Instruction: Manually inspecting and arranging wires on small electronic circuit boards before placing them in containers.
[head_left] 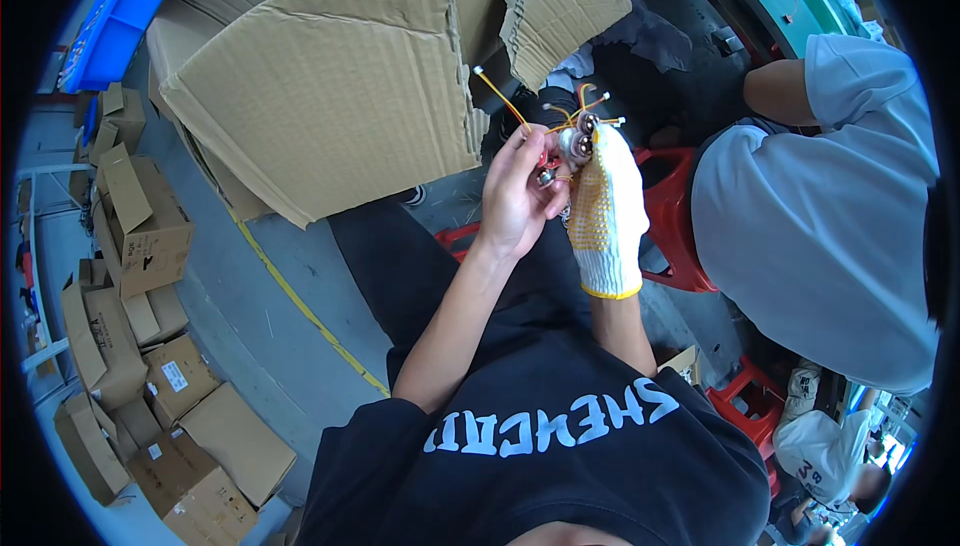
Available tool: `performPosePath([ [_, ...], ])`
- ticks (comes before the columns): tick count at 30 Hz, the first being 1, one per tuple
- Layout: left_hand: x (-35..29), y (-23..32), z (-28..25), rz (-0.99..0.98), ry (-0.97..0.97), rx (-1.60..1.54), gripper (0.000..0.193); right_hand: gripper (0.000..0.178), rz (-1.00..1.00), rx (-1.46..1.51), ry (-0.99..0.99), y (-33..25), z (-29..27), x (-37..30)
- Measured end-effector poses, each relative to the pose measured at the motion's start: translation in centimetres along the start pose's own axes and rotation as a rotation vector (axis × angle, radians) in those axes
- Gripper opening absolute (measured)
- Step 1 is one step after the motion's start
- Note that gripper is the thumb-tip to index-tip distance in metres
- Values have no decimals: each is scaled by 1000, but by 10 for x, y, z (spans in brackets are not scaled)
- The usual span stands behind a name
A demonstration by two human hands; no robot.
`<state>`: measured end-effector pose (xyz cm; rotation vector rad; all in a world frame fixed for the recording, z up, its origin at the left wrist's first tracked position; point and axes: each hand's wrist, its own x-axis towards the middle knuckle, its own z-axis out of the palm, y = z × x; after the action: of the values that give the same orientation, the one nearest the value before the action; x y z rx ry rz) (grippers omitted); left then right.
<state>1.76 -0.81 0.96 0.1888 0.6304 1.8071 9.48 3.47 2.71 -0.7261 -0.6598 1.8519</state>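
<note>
My bare left hand (513, 191) is closed, with thumb and fingers pinching a small round metal part with red wire (546, 175). A thin yellow and red lead (503, 96) sticks up past its fingertips and ends in a white plug. Close on its right, my right hand (608, 211) wears a white knit glove with yellow dots and a yellow cuff. It is closed around a bunch of small round metal parts with wires (581, 140). Several yellow and red leads with white plugs fan out from the bunch. The gloved fingertips are partly hidden behind it.
A big torn cardboard box (330, 86) stands just beyond my hands at left. To my right a person in a light grey shirt (815, 206) sits on a red stool (672, 221). Cardboard boxes (155, 236) pile up at far left, past a yellow floor line (290, 291).
</note>
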Motion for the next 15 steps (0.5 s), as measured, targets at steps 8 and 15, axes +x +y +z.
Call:
performPosePath([
  [8, -1, 0, 10, 193, 59, 308, 23, 17, -245, -884, -82, -13, -7, -15],
  [15, -1, 4, -11, 273, -23, 523, 21, 18, -174, -776, -95, -24, -3, -6],
])
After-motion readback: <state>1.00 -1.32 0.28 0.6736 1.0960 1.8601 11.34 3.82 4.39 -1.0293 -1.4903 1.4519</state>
